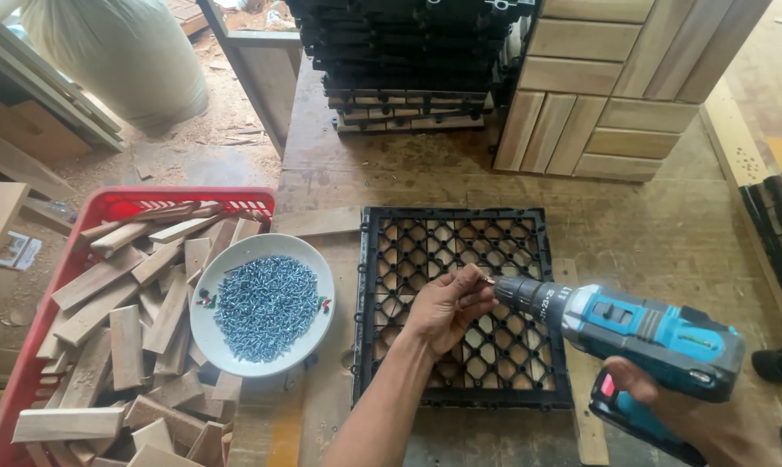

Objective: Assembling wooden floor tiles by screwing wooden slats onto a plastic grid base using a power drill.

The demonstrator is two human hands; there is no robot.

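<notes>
Sawdust-strewn floor surrounds a worn wooden workbench (667,233), where a black plastic grid tile (460,304) lies flat, wooden slats showing through its lattice. Over it, the left hand (447,304) pinches a small screw (488,279) between fingertips, touching it to the drill's tip. The right hand (667,406) wraps closed around the grip of a blue cordless drill (633,333). Left of the tile, a white plate of screws (264,304) rests on a red crate of wood offcuts (114,329). Stacked tiles (412,60) stand behind.
</notes>
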